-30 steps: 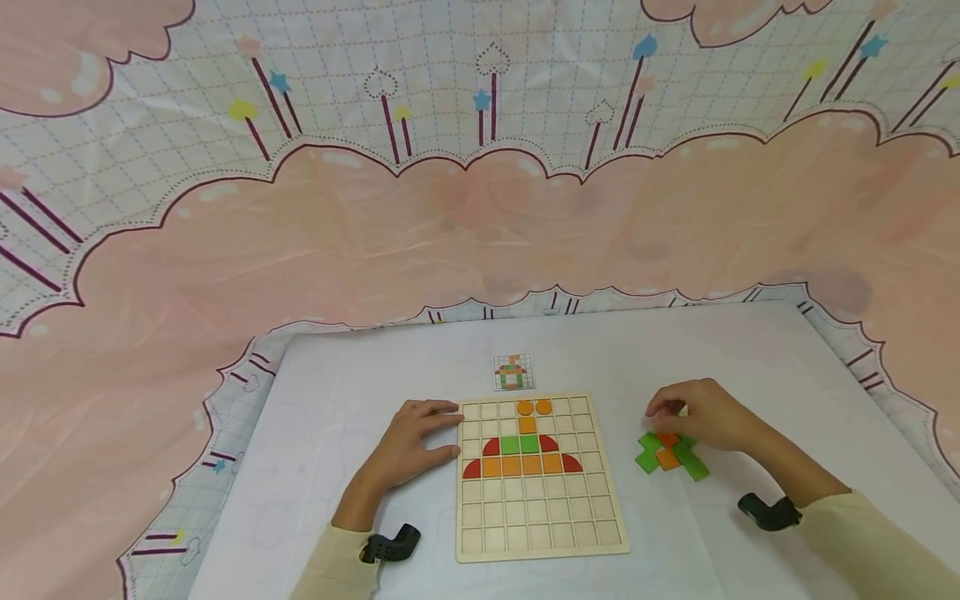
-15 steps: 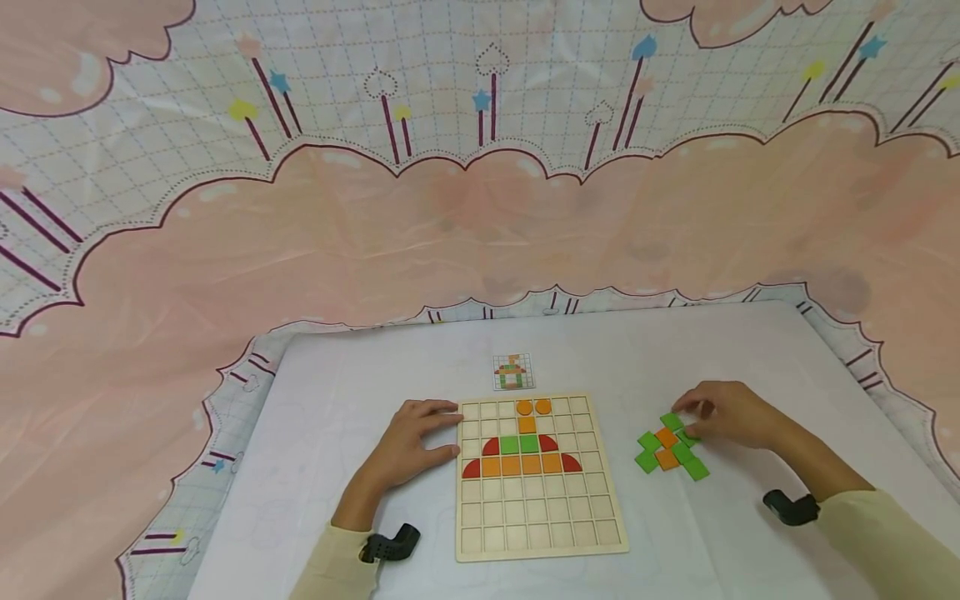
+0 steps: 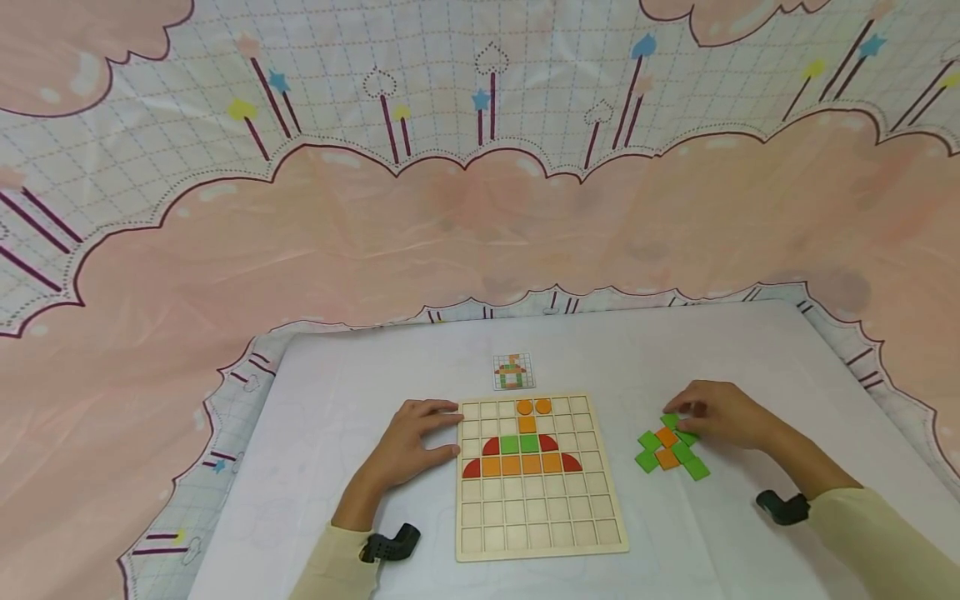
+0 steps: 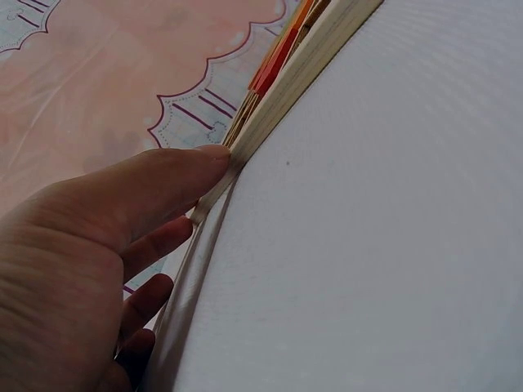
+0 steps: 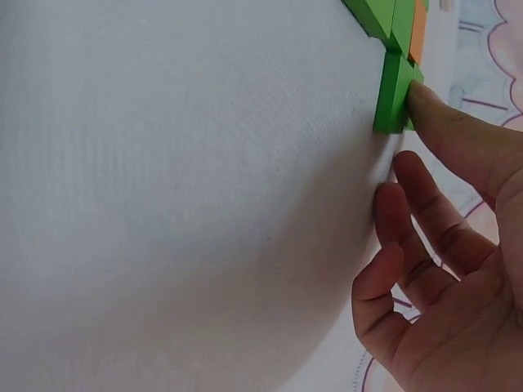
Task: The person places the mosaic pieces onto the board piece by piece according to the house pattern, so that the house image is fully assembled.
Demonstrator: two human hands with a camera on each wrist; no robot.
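Observation:
On the white table lies a wooden grid board (image 3: 545,525), partly filled with orange, green and red pieces. My left hand (image 3: 405,446) rests at its left edge, fingers and thumb spread and touching the rim; in the left wrist view the thumb (image 4: 214,155) touches the board's side. To the right my right hand (image 3: 723,412) is over a cluster of green and orange square tiles (image 3: 667,459). Its fingertips touch the green tiles at the back of the cluster. In the right wrist view the thumb touches a green tile (image 5: 390,98); the other fingers stand apart from it.
A small pattern card (image 3: 513,372) lies behind the board. White tabletop (image 3: 360,367) stretches around the board, and a printed peach-and-white cloth (image 3: 480,225) hangs behind the table. A black camera is worn on each wrist.
My right hand drew back to the right, uncovering green tiles at the back of the cluster, then came slightly left over them again. The left hand and board have stayed in place.

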